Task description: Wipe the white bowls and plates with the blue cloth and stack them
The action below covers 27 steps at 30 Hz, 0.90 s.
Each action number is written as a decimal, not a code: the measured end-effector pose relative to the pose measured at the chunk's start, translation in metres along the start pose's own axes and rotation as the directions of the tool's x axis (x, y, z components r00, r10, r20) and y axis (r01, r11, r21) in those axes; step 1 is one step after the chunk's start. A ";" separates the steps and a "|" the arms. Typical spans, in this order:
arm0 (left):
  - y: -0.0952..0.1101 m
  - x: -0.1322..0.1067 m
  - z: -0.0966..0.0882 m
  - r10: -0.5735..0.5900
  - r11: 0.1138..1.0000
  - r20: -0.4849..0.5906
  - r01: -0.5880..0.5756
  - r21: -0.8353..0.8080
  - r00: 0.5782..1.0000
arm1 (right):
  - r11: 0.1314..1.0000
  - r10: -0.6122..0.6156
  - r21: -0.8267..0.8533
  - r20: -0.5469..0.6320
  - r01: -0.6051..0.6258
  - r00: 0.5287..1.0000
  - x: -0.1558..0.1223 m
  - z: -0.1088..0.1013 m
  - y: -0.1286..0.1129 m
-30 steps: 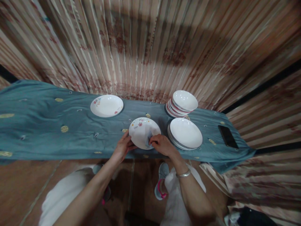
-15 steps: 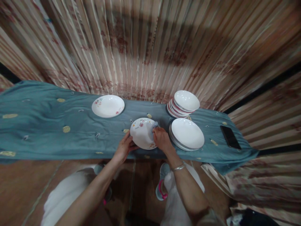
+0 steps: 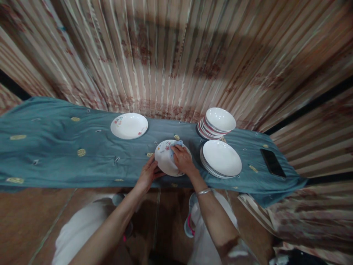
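Observation:
A white plate (image 3: 165,162) with a floral pattern is at the front middle of the cloth-covered table. My left hand (image 3: 149,172) grips its left rim, thumb at the edge and fingers partly hidden below. My right hand (image 3: 182,159) presses a light blue cloth (image 3: 173,150) onto the plate's upper face, its fingers closed over the cloth. Just right of this hand stands a stack of white plates (image 3: 222,158). Behind that stack is a pile of white bowls (image 3: 220,119) with reddish bands. Another floral plate (image 3: 129,126) lies flat at the back left.
A teal tablecloth (image 3: 55,147) with pineapple prints covers the long narrow table. A black phone (image 3: 272,162) lies near its right end. Pleated floral curtains (image 3: 165,55) hang close behind the table, and dark poles cross at both sides.
My right hand has moved the cloth from the plate's right side leftward, toward its middle and upper part. My left hand keeps its hold on the left rim. The view has shifted slightly.

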<state>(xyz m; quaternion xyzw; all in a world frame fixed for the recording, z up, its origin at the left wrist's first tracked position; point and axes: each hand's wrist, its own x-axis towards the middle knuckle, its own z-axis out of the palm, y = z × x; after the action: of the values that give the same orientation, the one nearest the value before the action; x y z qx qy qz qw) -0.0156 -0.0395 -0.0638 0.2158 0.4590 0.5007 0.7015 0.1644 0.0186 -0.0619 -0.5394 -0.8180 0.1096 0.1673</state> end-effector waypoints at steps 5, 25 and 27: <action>0.001 -0.001 0.002 -0.002 1.000 -0.009 0.002 0.005 1.000 | 0.995 -0.075 0.065 0.025 0.073 0.997 0.004 -0.003 -0.008; 0.001 -0.001 0.000 0.010 1.000 0.035 -0.010 -0.003 0.999 | 0.863 -0.272 0.474 0.144 0.175 0.952 -0.025 -0.020 -0.003; 0.000 0.001 0.000 0.011 1.000 0.016 -0.011 -0.004 1.000 | 0.870 -0.249 0.470 0.159 0.148 0.955 -0.028 -0.021 0.002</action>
<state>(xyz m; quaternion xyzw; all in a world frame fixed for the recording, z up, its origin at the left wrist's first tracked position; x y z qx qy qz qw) -0.0157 -0.0387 -0.0642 0.2211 0.4509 0.5038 0.7028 0.1840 -0.0064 -0.0472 -0.3830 -0.8343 0.3367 0.2095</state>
